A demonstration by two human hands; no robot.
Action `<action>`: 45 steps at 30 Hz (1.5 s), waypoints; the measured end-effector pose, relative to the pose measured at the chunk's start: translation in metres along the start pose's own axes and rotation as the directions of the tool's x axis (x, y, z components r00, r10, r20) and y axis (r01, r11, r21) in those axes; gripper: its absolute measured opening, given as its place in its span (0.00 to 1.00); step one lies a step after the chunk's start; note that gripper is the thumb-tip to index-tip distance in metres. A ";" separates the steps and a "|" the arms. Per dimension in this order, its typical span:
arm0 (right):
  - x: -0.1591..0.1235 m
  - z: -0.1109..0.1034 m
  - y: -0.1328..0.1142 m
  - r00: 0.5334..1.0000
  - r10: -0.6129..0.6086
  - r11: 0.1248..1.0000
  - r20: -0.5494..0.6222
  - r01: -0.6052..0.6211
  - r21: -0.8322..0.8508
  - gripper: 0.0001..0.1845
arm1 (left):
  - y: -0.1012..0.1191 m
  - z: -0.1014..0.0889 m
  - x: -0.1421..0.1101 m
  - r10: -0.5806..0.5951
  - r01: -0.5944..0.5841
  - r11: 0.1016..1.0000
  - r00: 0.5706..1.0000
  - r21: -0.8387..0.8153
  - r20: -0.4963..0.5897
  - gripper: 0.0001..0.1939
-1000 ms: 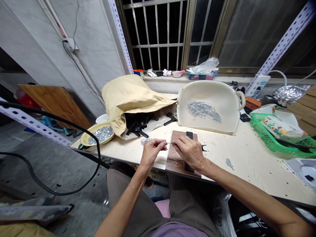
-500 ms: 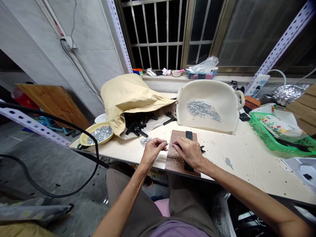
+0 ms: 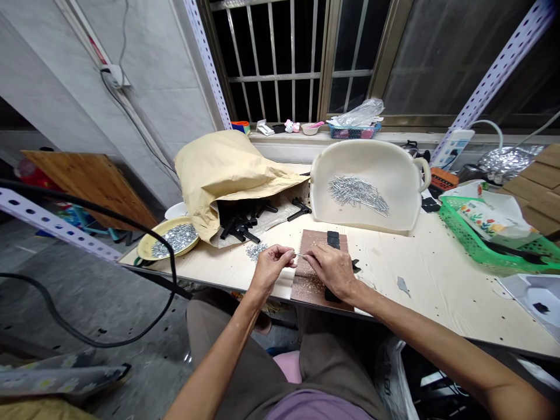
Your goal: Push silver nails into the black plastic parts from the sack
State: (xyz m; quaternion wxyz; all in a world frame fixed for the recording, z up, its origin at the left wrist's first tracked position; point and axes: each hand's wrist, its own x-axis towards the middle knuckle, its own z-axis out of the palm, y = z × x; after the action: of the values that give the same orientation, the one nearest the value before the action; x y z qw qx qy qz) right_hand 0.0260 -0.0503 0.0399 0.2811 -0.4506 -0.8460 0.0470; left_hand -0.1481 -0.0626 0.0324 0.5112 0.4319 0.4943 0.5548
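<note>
Close to the table's front edge, my left hand (image 3: 275, 265) and my right hand (image 3: 332, 268) meet at fingertip height over a brown board (image 3: 311, 283). Between their pinched fingers runs a thin silvery screw (image 3: 300, 255), an end in each hand. Whether a smaller part sits on its left end is too small to tell. Black flat pieces (image 3: 333, 238) lie on the board, partly under my right hand. Just left of my left hand is a small heap of tiny metal parts (image 3: 255, 251). Pale crumbs are scattered over the board.
A cream basket (image 3: 319, 204) behind the board holds many long screws (image 3: 359, 194). Black plastic parts (image 3: 240, 226) spill from a paper sack (image 3: 231, 169). A yellow dish (image 3: 146, 248) of small metal parts stands left, a green basket (image 3: 459, 233) right. A black cable (image 3: 170, 291) loops at left.
The camera view has shifted slightly. Both hands keep their pinch on the screw in nearly the same place over the board; nothing else visibly moved.
</note>
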 end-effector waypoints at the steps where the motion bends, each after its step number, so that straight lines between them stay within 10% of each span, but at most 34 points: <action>1: 0.001 0.000 0.001 0.999 0.030 0.999 0.038 -0.031 0.043 0.13 | -0.001 0.000 0.000 0.005 -0.005 1.000 1.000 0.012 0.004 0.15; 5: 0.005 -0.002 0.005 0.966 0.131 0.951 0.222 -0.186 0.248 0.13 | -0.002 -0.002 0.000 0.028 -0.030 0.998 0.999 0.061 0.031 0.14; 18: 0.006 -0.003 0.013 0.964 0.106 0.927 0.245 -0.185 0.327 0.13 | -0.002 0.002 -0.001 0.004 -0.009 0.997 0.998 0.078 0.068 0.12; 27: -0.014 -0.020 0.015 0.995 0.045 0.998 0.085 -0.041 -0.052 0.14 | -0.005 0.009 0.001 0.015 -0.017 0.999 0.999 0.043 0.051 0.14; 38: -0.010 -0.022 0.116 0.994 0.078 0.966 -0.077 -0.094 -0.239 0.14 | -0.024 0.026 0.000 0.029 -0.043 0.970 0.998 0.241 0.060 0.28; 45: 0.003 -0.006 0.151 0.998 0.040 0.966 -0.039 -0.048 -0.255 0.15 | -0.040 0.036 -0.007 0.245 -0.262 0.757 0.963 0.598 0.112 0.21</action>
State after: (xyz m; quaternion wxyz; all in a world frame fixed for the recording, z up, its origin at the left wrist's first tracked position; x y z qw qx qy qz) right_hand 0.1389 0.0401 -0.0037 0.2336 -0.5024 -0.8301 -0.0637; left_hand -0.1061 -0.0661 -0.0018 0.2719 0.6433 0.5762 0.4246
